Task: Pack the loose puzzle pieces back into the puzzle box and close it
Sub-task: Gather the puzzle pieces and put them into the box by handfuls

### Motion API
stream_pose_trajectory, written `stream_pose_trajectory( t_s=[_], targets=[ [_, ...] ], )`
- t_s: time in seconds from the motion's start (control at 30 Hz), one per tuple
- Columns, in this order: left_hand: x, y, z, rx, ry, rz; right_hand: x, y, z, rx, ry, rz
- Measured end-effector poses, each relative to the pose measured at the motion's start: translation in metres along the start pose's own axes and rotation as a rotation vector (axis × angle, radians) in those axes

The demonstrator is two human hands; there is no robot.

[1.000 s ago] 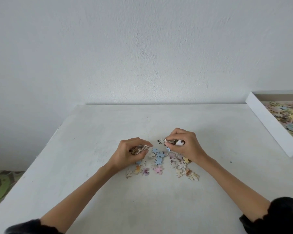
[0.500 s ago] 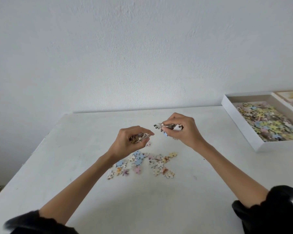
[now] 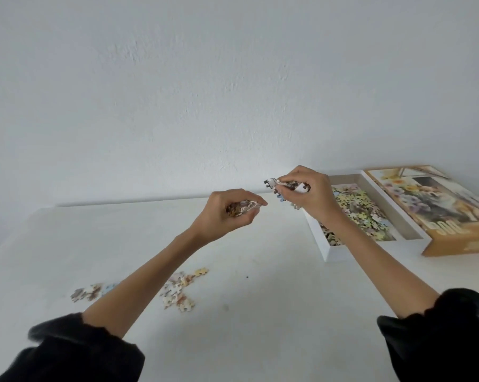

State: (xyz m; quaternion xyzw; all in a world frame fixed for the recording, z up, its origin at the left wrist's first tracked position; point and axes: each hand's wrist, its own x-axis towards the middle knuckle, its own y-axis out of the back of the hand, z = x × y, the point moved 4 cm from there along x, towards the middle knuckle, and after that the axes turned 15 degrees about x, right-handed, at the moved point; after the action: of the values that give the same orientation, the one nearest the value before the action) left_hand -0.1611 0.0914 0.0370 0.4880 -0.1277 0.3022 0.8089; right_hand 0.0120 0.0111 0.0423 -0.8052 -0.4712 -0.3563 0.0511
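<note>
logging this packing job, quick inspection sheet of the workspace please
surface: white table, a few dark specks
job's things: loose puzzle pieces in two small clusters by the left forearm; box tray at right, partly filled; lid beside it, picture side up, off the tray
clutter: nothing seen
hands: left hand grips a stack of pieces; right hand pinches a second stack; both raised above the table
cables: nothing seen
surroundings: plain white wall behind the table

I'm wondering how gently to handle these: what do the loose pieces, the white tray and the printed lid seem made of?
Loose pieces: likely thin printed cardboard; flat, die-cut tabs, matte pastel faces. White tray: plain matte cardboard, judging by its thin, straight walls. Printed lid: probably cardboard too, with a colour picture print.
</note>
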Motion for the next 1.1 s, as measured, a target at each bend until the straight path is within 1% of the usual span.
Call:
stream_pose_trajectory(
  t_s=[0.13, 0.27, 0.47, 0.6, 0.73, 0.8, 0.93, 1.1],
  targets=[
    [0.037, -0.044, 0.023, -0.021, -0.033, -0.014, 0.004, 0.056, 0.016, -0.073, 0.023, 0.035],
    [0.065, -0.091, 0.046, -0.063, -0.051, -0.025, 0.006, 0.099, 0.038, -0.108, 0.001, 0.033],
    [0.102, -0.157, 0.075, -0.025, -0.086, -0.119, 0.008, 0.14, 0.074, -0.117, -0.094, -0.012],
    [0.117, -0.192, 0.072, 0.021, -0.102, -0.194, 0.008, 0.154, 0.102, -0.171, -0.15, -0.032],
    [0.119, -0.214, 0.069, 0.277, -0.174, -0.304, 0.003, 0.162, 0.125, -0.206, -0.228, -0.072],
    [0.117, -0.22, 0.066, 0.331, -0.204, -0.345, 0.0, 0.162, 0.132, -0.197, -0.245, -0.107],
    [0.116, -0.221, 0.064, 0.318, -0.236, -0.315, -0.001, 0.158, 0.14, -0.143, -0.252, -0.135],
    [0.117, -0.212, 0.06, 0.275, -0.221, -0.26, 0.002, 0.149, 0.146, -0.115, -0.265, -0.164]
  ],
)
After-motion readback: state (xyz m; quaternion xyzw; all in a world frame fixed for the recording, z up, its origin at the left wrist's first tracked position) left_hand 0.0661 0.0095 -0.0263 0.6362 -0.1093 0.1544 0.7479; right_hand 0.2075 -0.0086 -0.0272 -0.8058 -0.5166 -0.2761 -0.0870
